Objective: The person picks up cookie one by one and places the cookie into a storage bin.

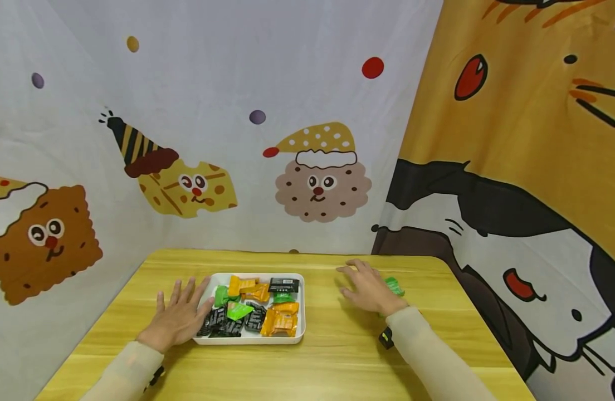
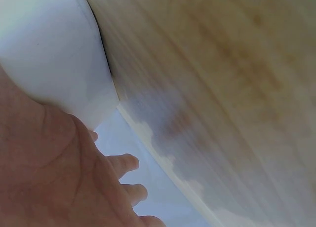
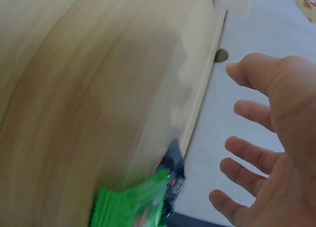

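Note:
A white tray on the table holds several small wrapped snack packets: orange, black and green. My left hand, fingers spread, lies at the tray's left side; its thumb reaches to the rim. In the left wrist view the palm is close to the tray's white wall; whether it touches cannot be told. My right hand hovers right of the tray, fingers apart and holding nothing. A green packet and a black packet lie below it in the right wrist view.
The wood-patterned table extends around the tray. Behind it hangs a pale cloth printed with cartoon snacks, and a yellow cartoon cloth hangs at the right. Both wrists wear dark bands, one at the right cuff.

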The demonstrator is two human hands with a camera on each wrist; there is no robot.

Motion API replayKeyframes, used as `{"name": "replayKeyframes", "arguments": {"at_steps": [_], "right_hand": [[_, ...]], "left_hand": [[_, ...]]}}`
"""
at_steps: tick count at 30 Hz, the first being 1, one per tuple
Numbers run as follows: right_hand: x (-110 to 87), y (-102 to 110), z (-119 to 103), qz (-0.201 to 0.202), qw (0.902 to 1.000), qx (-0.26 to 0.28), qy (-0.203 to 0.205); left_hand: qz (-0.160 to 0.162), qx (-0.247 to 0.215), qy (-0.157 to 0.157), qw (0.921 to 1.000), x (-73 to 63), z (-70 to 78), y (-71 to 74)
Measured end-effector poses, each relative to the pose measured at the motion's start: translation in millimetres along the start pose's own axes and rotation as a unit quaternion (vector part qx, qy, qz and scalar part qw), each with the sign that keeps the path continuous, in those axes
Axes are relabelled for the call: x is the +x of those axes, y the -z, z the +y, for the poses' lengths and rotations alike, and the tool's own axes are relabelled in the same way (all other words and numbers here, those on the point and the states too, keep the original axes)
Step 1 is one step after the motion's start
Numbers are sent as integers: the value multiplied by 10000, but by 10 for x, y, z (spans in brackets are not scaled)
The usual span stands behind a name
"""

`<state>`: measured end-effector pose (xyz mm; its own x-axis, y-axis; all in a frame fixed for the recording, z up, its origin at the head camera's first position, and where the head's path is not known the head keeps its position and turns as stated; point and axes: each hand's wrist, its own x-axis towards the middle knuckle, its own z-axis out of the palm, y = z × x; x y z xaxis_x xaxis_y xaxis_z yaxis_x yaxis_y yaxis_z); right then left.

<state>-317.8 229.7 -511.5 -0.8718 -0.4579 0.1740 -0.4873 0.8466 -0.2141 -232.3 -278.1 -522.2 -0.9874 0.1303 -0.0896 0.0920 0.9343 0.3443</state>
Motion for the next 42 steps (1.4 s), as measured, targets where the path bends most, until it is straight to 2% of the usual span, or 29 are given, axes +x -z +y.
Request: {"name": "replayKeyframes", "arguments": {"at_steps": [7, 12, 22, 31, 42], "right_hand": [[-49, -9, 215, 21, 9995, 189, -254], [-65, 6, 350, -120, 9980, 230, -584], [-66, 8, 559, -297, 9947, 317, -932], [-28, -50, 669, -437, 9928, 411, -1041], [3, -63, 683, -491, 9913, 692, -1011]], "left_hand": [[64, 55, -18, 10000, 3, 13, -7], [4, -10, 11, 10000, 3, 16, -8], [30, -48, 31, 10000, 10, 14, -23], [39, 14, 42, 10000, 2, 17, -18], [63, 17, 50, 10000, -7, 9, -11]]}}
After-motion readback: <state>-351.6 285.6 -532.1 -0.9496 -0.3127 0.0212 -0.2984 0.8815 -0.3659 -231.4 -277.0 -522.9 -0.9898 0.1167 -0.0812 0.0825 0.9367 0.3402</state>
